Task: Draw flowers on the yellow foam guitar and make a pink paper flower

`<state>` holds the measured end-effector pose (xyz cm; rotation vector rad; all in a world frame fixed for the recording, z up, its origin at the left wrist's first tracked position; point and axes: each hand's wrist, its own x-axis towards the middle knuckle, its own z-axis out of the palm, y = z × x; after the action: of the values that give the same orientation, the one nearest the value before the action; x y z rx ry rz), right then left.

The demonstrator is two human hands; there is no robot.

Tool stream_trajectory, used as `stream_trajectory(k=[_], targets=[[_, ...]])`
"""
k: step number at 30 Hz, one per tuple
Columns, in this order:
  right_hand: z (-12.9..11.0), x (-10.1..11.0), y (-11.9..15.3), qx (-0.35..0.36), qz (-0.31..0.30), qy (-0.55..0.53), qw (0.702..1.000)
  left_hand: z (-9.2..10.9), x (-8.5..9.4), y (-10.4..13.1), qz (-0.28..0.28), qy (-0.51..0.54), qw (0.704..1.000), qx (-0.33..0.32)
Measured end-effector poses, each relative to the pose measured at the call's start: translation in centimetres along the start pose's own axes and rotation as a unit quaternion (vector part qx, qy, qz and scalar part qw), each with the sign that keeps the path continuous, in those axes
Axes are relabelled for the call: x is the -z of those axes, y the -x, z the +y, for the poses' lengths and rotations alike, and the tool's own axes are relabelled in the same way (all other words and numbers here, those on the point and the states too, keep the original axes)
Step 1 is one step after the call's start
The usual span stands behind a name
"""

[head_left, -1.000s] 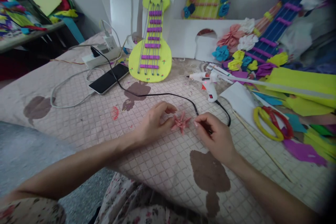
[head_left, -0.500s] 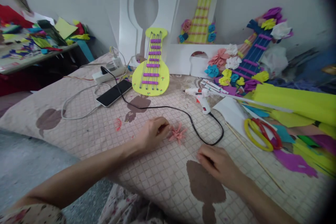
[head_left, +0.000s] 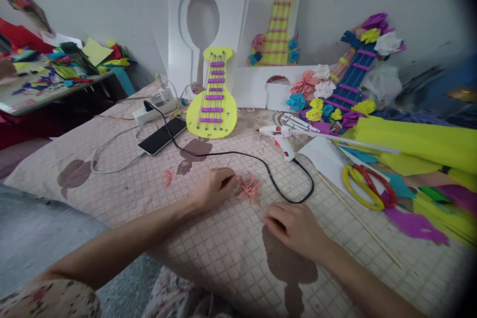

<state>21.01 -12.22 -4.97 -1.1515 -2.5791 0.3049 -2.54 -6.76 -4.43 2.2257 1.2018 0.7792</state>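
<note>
My left hand rests low over the tablecloth, its fingers pinched at the left side of a small pink paper flower with narrow, pointed petals. To the right and nearer to me is my right hand, its fingers curled and thumb against the forefinger. Whatever it may hold is hidden; it does not touch the flower. Beyond both hands a white glue gun lies on its side, its black cord looping close behind the flower. A reddish curled scrap lies left of my left hand.
A yellow paper guitar leans at the back beside a phone and a power strip. On the right are scissors, a thin stick, coloured paper and a blue flower-trimmed guitar. Another littered table stands left.
My right hand has moved left, closer to the pink flower. My left hand stays at the flower's side. The view has shifted slightly.
</note>
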Motion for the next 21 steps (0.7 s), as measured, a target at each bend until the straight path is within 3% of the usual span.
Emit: stream_trajectory(k=[16, 19, 21], targets=[[-0.3, 0.1, -0.1, -0.001, -0.023, 0.007, 1.000, 0.0, -0.2, -0.1, 0.001, -0.016, 1.000, -0.015], [0.5, 1.4, 0.4, 0.000, 0.016, -0.005, 1.000, -0.1, -0.2, -0.3, -0.002, -0.015, 1.000, -0.011], [2.0, 3.2, 1.1, -0.066, 0.081, 0.020, 0.994, -0.3, -0.2, -0.3, -0.004, -0.015, 1.000, -0.009]])
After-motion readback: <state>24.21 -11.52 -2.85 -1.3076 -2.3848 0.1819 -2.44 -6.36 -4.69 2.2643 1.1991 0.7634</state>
